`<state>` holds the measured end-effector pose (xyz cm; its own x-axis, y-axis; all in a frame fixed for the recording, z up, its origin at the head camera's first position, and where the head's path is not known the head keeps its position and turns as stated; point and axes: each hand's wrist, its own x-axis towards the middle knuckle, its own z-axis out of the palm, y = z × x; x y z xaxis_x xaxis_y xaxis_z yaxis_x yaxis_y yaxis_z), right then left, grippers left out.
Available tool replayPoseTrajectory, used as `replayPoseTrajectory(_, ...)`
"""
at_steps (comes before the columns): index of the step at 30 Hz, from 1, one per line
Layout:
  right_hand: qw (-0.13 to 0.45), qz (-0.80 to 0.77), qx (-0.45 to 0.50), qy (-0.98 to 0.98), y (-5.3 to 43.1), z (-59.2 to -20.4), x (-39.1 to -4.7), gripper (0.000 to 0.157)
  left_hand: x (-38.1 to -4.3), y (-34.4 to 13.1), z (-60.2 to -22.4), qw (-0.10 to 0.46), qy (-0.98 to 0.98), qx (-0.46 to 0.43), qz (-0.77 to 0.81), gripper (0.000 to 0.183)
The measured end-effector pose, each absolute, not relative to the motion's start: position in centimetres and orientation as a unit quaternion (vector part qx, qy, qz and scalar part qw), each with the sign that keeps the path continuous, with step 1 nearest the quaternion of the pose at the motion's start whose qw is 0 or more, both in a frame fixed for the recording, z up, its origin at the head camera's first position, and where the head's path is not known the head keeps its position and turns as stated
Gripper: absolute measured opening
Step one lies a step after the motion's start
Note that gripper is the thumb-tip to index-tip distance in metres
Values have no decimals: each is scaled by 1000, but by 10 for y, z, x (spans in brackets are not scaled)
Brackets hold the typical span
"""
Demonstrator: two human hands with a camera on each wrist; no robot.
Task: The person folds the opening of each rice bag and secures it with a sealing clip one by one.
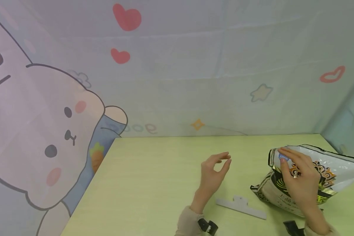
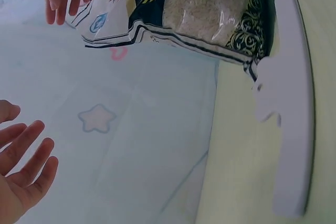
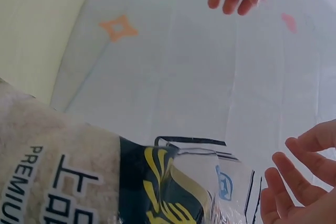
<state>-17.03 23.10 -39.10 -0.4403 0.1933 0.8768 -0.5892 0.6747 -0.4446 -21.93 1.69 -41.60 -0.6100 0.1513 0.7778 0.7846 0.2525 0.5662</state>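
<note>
Beige sleeves (image 1: 186,223) come in nearest the head camera, at the bottom of the view, with black fittings (image 1: 207,226) at the wrists. Beyond the left cuff, the left hand (image 1: 210,177) is raised with fingers softly bent and thumb set apart from the index tip; it holds nothing.

Just below and to the right of that hand, on the pale yellow-green table (image 1: 147,183), lies a long, flat, light grey clip with a small tab (image 1: 240,207). Its long axis runs mostly left to right, the right end slanting towards the person, and its tab points away from them. It lies between the two hands, with the left one nearer.

Just beyond the clip's right half sits a glossy rice bag with a white top, black-and-gold band and clear rice-filled window (image 1: 327,175). Its upper edge runs left to right, roughly in line with the clip. The right hand (image 1: 302,177) is at the bag's upper left corner, fingers loosely extended and wrapped round nothing; whether the fingertips touch the plastic, I cannot tell.
</note>
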Motion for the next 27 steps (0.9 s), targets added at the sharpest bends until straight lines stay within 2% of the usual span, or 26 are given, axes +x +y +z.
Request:
replayPoseTrajectory(10, 542, 400, 82, -734, 242, -378, -170, 18, -212, 30, -411, 204, -730, -259, -598, 18)
replayPoseTrajectory(16, 542, 404, 61, -735, 244, -369, -166, 19, -224, 41, -438, 185, -764, -287, -547, 22)
replayPoseTrajectory(27, 512, 447, 95, -728, 259, -370, -166, 22, -231, 58, -433, 66, -745, -298, -593, 26)
